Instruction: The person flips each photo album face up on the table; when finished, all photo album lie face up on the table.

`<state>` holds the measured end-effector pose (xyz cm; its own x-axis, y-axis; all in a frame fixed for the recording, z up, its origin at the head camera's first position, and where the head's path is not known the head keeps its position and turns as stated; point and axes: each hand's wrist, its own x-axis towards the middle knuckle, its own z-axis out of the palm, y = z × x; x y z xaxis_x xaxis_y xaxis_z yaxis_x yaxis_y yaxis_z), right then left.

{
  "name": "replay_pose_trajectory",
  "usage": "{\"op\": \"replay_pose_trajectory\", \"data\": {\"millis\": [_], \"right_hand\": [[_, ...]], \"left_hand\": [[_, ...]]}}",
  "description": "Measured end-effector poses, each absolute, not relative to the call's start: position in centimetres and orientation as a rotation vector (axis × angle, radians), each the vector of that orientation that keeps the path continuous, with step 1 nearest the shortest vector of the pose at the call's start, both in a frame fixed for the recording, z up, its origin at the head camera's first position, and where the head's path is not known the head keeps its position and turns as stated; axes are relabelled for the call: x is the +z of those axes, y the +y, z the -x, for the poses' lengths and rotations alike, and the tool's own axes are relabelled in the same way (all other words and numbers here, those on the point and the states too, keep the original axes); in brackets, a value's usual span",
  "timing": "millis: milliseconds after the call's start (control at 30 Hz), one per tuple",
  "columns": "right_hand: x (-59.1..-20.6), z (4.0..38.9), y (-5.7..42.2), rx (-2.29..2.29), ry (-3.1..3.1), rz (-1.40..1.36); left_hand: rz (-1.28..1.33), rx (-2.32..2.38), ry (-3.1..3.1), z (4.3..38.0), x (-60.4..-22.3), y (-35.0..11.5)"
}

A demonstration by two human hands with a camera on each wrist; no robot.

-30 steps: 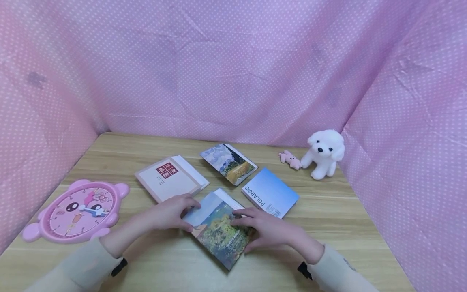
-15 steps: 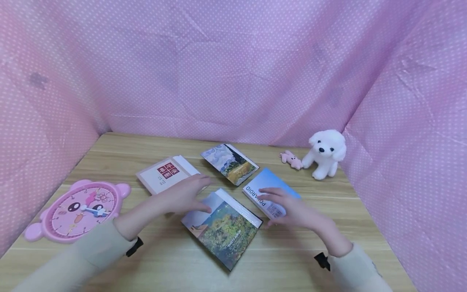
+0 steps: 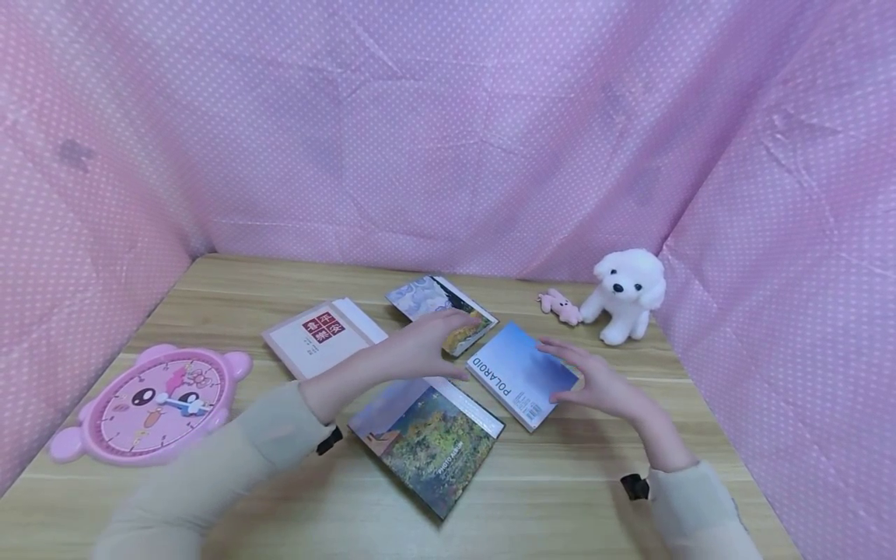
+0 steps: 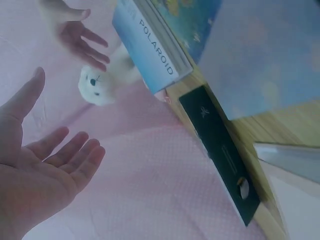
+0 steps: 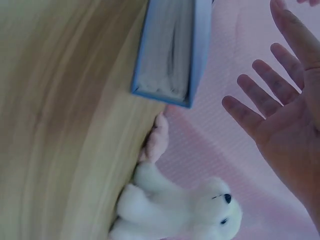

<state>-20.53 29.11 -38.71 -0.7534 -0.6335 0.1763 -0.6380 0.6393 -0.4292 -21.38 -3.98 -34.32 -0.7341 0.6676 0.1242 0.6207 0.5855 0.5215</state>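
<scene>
My left hand [image 3: 427, 346] hovers between the albums with its fingers spread and nothing in it. In the head view it hides part of a painted-landscape album [image 3: 414, 297]. My right hand [image 3: 598, 381], also holding nothing, hangs by the right side of a blue POLAROID album [image 3: 514, 369]; the right wrist view shows a gap between that hand [image 5: 295, 115] and the album [image 5: 167, 55]. Nearest the front lies a photo album [image 3: 434, 459] with a painted garden cover. A pale album [image 3: 301, 342] with red square characters lies to the left, partly behind the left forearm.
A pink bear-shaped clock [image 3: 150, 408] lies on the wooden table [image 3: 560, 498] at left. At the back right sit a white plush dog [image 3: 623, 295] and a small pink toy [image 3: 560, 306]. Pink dotted cloth [image 3: 448, 140] surrounds the table behind and at both sides.
Both hands have come off the garden-cover photo album. The left has moved right and away from me, the right has moved right beside the POLAROID album. The albums stay about where they were.
</scene>
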Motion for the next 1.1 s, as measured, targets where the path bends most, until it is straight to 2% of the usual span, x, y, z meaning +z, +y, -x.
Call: {"op": "replay_pose_trajectory", "data": {"millis": [467,833,1100], "right_hand": [[-40.8,22.2,32.4,0.788,-3.002,-1.014],[-41.7,23.7,33.1,1.061,-3.119,-0.998],[-42.0,24.1,33.5,1.053,-3.164,-0.97]], "left_hand": [[-1.067,0.842,2.599,24.1,-36.9,1.1],[-1.009,0.664,2.575,26.3,-39.7,2.6],[-0.965,0.608,2.53,27.8,-40.5,3.5]]}}
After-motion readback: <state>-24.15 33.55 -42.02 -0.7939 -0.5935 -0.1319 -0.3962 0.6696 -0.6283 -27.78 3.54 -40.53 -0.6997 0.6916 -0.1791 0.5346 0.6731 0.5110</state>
